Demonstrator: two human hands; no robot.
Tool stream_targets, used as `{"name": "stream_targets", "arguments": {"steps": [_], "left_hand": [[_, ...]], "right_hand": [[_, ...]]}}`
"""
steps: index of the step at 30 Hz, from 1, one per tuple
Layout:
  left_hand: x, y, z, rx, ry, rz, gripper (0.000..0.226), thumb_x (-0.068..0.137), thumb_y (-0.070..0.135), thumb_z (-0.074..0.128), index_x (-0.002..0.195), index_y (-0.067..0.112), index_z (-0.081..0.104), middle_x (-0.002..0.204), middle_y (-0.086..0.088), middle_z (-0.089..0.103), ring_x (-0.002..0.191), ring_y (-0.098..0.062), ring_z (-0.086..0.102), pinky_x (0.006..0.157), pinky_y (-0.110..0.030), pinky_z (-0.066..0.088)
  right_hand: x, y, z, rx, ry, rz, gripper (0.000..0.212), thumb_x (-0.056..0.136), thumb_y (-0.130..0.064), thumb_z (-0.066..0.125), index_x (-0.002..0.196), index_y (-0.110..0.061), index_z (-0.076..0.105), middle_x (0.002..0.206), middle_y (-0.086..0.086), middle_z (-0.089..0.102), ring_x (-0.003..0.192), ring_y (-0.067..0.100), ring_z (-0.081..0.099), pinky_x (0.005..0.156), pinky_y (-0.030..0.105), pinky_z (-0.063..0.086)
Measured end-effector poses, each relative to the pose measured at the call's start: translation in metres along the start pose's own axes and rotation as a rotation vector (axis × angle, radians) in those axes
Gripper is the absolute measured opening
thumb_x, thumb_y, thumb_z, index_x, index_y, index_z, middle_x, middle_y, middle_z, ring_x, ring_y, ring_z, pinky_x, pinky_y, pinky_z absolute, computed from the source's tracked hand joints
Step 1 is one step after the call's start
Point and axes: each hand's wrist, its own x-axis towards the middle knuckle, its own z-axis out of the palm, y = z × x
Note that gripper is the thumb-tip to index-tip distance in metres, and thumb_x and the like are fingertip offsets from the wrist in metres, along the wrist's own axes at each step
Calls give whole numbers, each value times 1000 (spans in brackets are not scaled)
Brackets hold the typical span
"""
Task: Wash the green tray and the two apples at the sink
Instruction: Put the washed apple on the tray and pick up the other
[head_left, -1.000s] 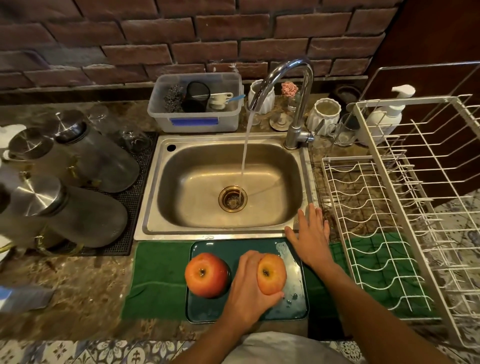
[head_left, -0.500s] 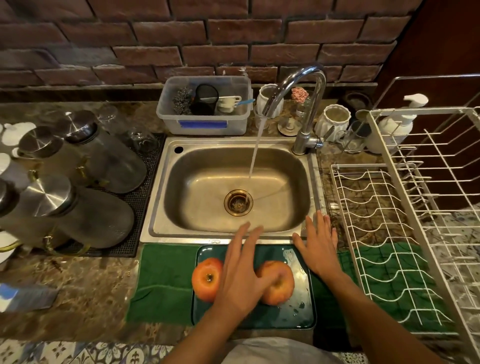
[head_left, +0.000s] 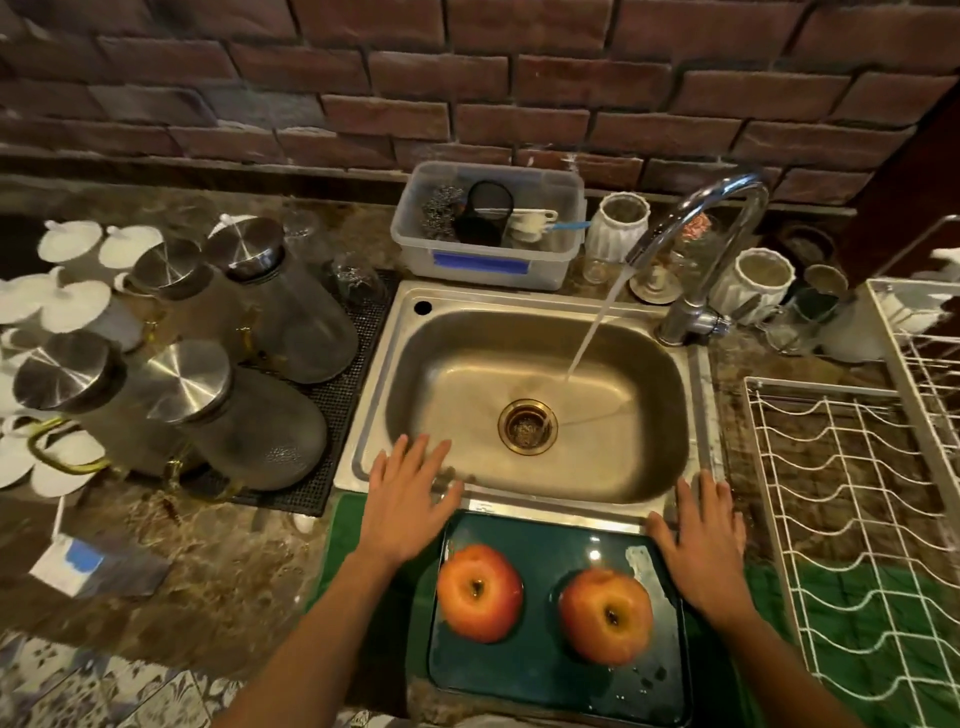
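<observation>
With water already running from the tap (head_left: 696, 228) into the sink (head_left: 540, 405), a person stands over one green tray (head_left: 550, 670) that lies on the counter just in front of the sink's near rim, on a green cloth (head_left: 348, 540). The left hand (head_left: 410, 499), which half a second ago lay across the right-hand apple, has let go and swung out to the tray's left far corner, its fingers spread flat and reaching over the sink rim, holding nothing. The right hand (head_left: 701, 545) stays at the tray's right far corner, fingers straight and resting on the edge, gripping nothing. With a hand at either side, the person looks set to take the tray by its edges and carry it under the stream, though no lift has begun and nothing has reached the water yet.

Counted from largest to smallest: one sink; one white wire rack (head_left: 852, 519) to the right of the sink; four steel-lidded glass jugs (head_left: 249, 415) to its left; one clear plastic tub (head_left: 493, 228) of scrubbing things behind it; two white ribbed jars (head_left: 621, 223) flanking the tap; and two apples, the left apple (head_left: 480, 592) and the right apple (head_left: 608, 616), both sitting stem-up on the tray, apart from each other and free of either hand.
</observation>
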Motion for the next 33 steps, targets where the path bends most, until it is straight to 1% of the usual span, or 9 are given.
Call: {"name": "stream_targets", "arguments": {"steps": [5, 12, 15, 17, 20, 23, 27, 31, 33], "left_hand": [[-5, 5, 22, 79, -123, 30, 74, 88, 80, 12, 155, 47, 18, 166, 8, 20, 154, -27, 13, 117, -64, -3], [-6, 7, 24, 147, -124, 55, 68, 91, 76, 17, 152, 48, 29, 162, 11, 32, 152, -32, 21, 115, -69, -1], [-5, 8, 24, 155, -125, 56, 68, 91, 76, 17, 152, 47, 29, 162, 11, 32, 152, -32, 21, 115, -69, 1], [-5, 9, 24, 156, -118, 59, 68, 92, 75, 19, 152, 46, 33, 160, 9, 36, 151, -33, 25, 115, -70, 4], [-5, 9, 23, 156, -110, 63, 67, 93, 73, 23, 151, 44, 36, 159, 8, 39, 149, -33, 28, 115, -70, 7], [-6, 10, 23, 150, -106, 68, 66, 93, 72, 23, 151, 43, 38, 158, 8, 40, 150, -33, 27, 115, -70, 8], [-6, 10, 23, 156, -105, 77, 67, 93, 72, 23, 150, 42, 40, 157, 8, 42, 149, -32, 29, 115, -70, 11], [-6, 10, 24, 163, -119, 64, 70, 91, 75, 14, 153, 46, 30, 161, 11, 34, 152, -29, 21, 116, -68, 4], [-6, 10, 24, 162, -122, 67, 71, 91, 75, 10, 154, 46, 26, 162, 12, 31, 153, -29, 19, 117, -67, 2]], "right_hand": [[4, -1, 2, -13, -16, 46, 73, 96, -58, 31, 157, -22, 13, 166, 1, -8, 148, 18, -20, 122, 53, -2], [2, 1, 6, 9, 49, 16, 69, 97, -54, 37, 154, -19, 24, 166, 5, 6, 152, 23, -7, 120, 55, 2], [0, -1, 5, 61, 72, 28, 68, 96, -45, 49, 153, -16, 27, 165, 8, 10, 153, 24, -1, 120, 58, 4], [3, -9, -1, 161, 110, 62, 65, 96, -37, 53, 151, -13, 31, 163, 12, 15, 152, 27, 6, 120, 60, 5], [20, -31, -24, 356, 176, 129, 60, 98, -36, 49, 151, -12, 31, 162, 15, 18, 151, 29, 9, 121, 52, 5], [55, -52, -59, 542, 262, 186, 61, 100, -37, 46, 153, -13, 26, 164, 9, 17, 151, 27, 14, 121, 46, 13], [105, -66, -104, 874, 322, 265, 60, 99, -42, 43, 153, -19, 28, 157, 9, 35, 142, 27, 36, 116, 48, 30], [151, -65, -135, 1246, 298, 448, 46, 99, -44, 40, 130, -13, 54, 127, 10, 60, 118, 25, 55, 102, 42, 44], [163, -64, -141, 1447, 231, 452, 39, 101, -47, 37, 121, -19, 55, 111, 3, 65, 106, 20, 61, 92, 35, 48]]}}
